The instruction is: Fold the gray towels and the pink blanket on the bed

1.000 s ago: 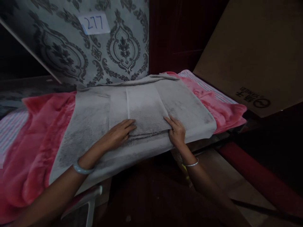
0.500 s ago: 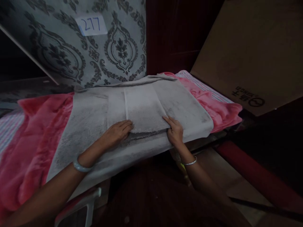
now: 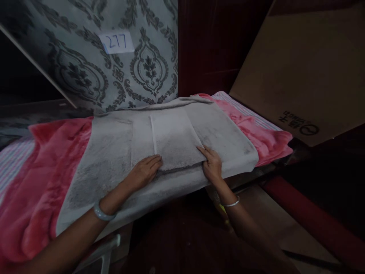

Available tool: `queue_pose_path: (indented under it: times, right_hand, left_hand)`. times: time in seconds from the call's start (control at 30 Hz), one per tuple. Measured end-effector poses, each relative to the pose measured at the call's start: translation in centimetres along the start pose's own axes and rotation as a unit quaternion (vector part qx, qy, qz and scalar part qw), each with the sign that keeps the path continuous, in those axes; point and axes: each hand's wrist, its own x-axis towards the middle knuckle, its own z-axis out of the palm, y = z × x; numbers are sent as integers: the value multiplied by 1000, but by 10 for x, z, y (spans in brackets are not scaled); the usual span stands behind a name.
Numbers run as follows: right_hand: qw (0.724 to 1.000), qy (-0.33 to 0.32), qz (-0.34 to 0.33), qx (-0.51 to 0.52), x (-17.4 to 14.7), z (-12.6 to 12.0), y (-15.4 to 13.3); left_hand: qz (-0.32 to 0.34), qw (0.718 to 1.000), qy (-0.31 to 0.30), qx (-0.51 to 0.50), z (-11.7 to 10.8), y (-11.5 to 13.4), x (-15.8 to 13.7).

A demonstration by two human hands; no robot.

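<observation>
Left hand (image 3: pixel 145 171) is touching the cloth (image 3: pixel 177 139), grip unclear on my feed; right hand (image 3: pixel 212 164) is pinching its corner. Folded already, it's lying mid sheet (image 3: pixel 228 127), near edge seemingly not yet flattened.

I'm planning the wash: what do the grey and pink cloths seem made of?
Grey cloth: perhaps fleece or flannel, matte, given its short, mottled nap and fuzzy edge.
Pink cloth: likely plush, softly shiny, given the sheen on its rounded folds.
</observation>
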Motion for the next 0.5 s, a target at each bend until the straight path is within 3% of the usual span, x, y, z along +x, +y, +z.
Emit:
queue_pose_path:
  times: [0.13, 0.27, 0.37, 0.5]
  right_hand:
    - [999, -45, -15, 17, 1, -9, 9]
    - [987, -118, -92, 55, 17, -33, 15]
    - [979, -127, -141, 73, 40, -37, -11]
    - [958, -202, -195, 50, 66, -2, -72]
  left_hand:
    - [-7, 1000, 7, -2, -1, 3, -5]
    - [-17, 999, 9, -44, -6, 4, -9]
    - [-57, 988, 13, -141, -15, 3, -4]
    - [-177, 943, 14, -283, -28, -6, 8]
